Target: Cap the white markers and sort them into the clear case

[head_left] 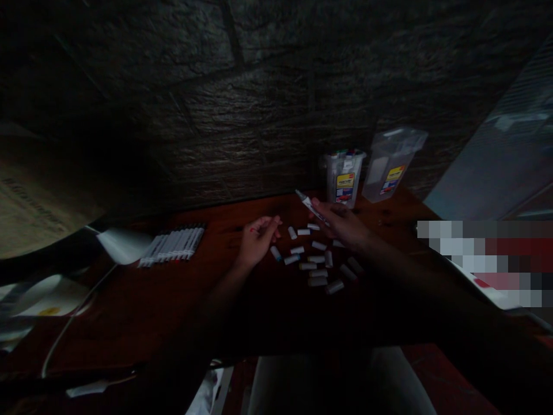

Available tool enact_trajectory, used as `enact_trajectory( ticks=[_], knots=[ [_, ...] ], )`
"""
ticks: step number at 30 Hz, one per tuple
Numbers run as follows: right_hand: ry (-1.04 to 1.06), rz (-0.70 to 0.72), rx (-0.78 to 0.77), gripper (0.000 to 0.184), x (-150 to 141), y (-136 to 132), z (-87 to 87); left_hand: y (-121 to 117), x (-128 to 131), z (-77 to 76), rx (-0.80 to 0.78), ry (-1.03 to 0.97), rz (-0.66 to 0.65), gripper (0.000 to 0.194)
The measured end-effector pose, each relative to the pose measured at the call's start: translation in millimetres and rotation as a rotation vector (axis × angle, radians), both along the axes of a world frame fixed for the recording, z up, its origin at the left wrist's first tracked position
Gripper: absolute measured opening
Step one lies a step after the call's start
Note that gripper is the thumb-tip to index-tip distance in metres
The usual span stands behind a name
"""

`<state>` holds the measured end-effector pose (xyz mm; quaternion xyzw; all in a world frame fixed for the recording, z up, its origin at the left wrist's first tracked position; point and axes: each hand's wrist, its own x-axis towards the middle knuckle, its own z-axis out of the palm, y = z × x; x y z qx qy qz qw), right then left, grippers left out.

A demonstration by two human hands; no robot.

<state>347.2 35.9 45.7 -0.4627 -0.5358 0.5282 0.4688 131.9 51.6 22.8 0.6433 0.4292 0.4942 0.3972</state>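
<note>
My right hand (341,225) is closed around a white marker (314,208), whose grey tip end points up and to the left. Left of it, my left hand (259,239) has its fingers curled and thumb pressed to them; whether anything small is between them cannot be made out. A red mark shows on that hand. Below and between both hands lie several loose white marker caps (318,273), some with coloured ends. Farther left, several white markers (175,245) lie side by side in a neat row on the brown wooden table (242,213).
At the back right stand a clear container with coloured markers (345,178) and a taller clear container (391,164), both labelled. A dark stone-patterned wall (259,115) rises behind the table. A white cable (71,323) and a brown paper bag (38,199) are at the left.
</note>
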Motion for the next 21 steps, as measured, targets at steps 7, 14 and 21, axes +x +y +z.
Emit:
enact_trajectory(
  ticks=[7, 14, 21],
  knots=[
    [-0.048, 0.047, -0.025, 0.057, -3.5, -2.3, -1.0, 1.0, -1.7, -1.5, -0.005, -0.008, -0.009, 0.043],
    [0.016, -0.160, 0.011, 0.059, 2.0, 3.1, 1.8, -0.7, -0.1, -0.6, -0.028, -0.026, 0.006, 0.039],
    [-0.012, -0.174, 0.033, 0.061, -1.6, 1.0, 2.1, 0.2, -0.5, -1.1, -0.015, -0.011, 0.001, 0.036]
  ],
)
